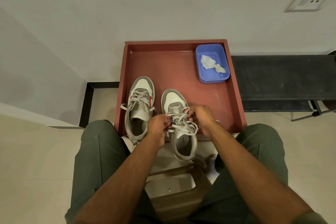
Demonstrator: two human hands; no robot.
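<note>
The pale flat laces (179, 119) of the grey-and-white sneaker (174, 99), set at the near edge of the red-brown wooden tray (181, 71), are pinched by curled fingers of left hand (159, 125) and right hand (201, 117). Equal tension on both ends is advised, so that the knot is seated centrally.

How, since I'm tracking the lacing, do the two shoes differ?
The left shoe lies untouched, while the left hand and right hand pinch the laces of the right shoe. The left shoe sits farther away on the tray than the right shoe. The left shoe shows red trim; the right shoe shows none. Both are grey and white, toes pointing away.
</note>
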